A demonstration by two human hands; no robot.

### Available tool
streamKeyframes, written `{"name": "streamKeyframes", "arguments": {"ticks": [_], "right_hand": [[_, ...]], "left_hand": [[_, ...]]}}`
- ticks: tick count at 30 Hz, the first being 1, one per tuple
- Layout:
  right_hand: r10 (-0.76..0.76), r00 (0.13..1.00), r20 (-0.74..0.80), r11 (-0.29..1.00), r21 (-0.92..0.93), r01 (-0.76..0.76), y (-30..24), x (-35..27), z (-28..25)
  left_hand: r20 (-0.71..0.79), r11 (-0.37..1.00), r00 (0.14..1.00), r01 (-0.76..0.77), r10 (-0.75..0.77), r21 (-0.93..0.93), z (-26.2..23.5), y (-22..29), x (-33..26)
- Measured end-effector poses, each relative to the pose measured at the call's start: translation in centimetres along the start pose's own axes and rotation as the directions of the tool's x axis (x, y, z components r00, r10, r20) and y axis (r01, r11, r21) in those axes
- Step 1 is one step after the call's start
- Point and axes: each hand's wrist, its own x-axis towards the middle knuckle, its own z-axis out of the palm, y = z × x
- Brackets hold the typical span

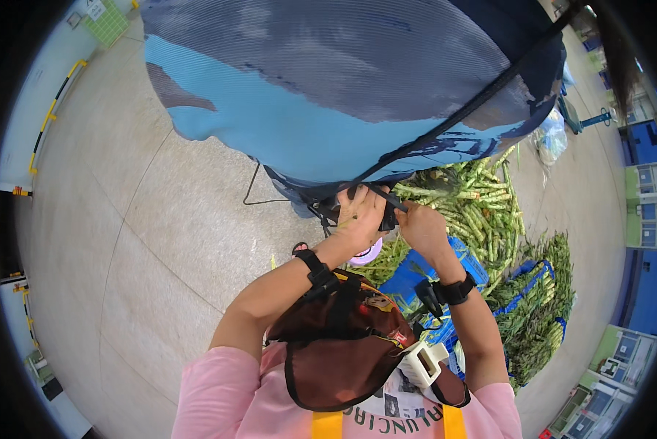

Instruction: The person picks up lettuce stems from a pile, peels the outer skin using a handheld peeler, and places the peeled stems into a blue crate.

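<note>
Fingers of left hand: curled, pinching a black strap at frame centre. Fingers of right hand: closed around the black buckle on the same strap. Strap runs diagonally to the upper right, across a large blue-grey bundle filling the upper frame. Black wristbands on both forearms. Right of centre: green stalks heaped over blue crates. Pale concrete floor at left.
</note>
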Motion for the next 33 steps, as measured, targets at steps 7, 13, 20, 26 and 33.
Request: {"name": "streamKeyframes", "arguments": {"ticks": [7, 13, 20, 26, 33], "right_hand": [[-0.021, 0.998, -0.059, 1.000, -0.024, 0.019, -0.6, -0.1, 0.6], [0.043, 0.990, -0.132, 0.999, 0.016, -0.041, -1.1, 0.0, 2.0], [0.067, 0.998, -0.018, 0.997, 0.048, -0.067, -0.9, 0.7, 2.7], [0.046, 0.993, 0.106, 0.988, 0.144, -0.061, -0.7, 1.4, 1.5], [-0.032, 0.996, -0.078, 0.997, -0.069, 0.026, -2.5, 0.3, 1.3]], "left_hand": [[-0.049, 0.999, 0.999, -0.018, 0.020, 0.039, 0.5, -0.5, -0.5], [-0.065, 0.999, 0.998, -0.021, 0.023, 0.037, 0.6, -1.1, -0.8], [-0.084, 1.000, 0.996, -0.019, 0.021, 0.022, -0.1, -1.6, -1.0], [-0.042, 1.000, 0.999, 0.022, -0.022, 0.001, -0.7, -1.4, -0.8], [-0.056, 1.000, 0.998, 0.021, -0.021, -0.005, -0.6, -1.3, -1.0]]}}
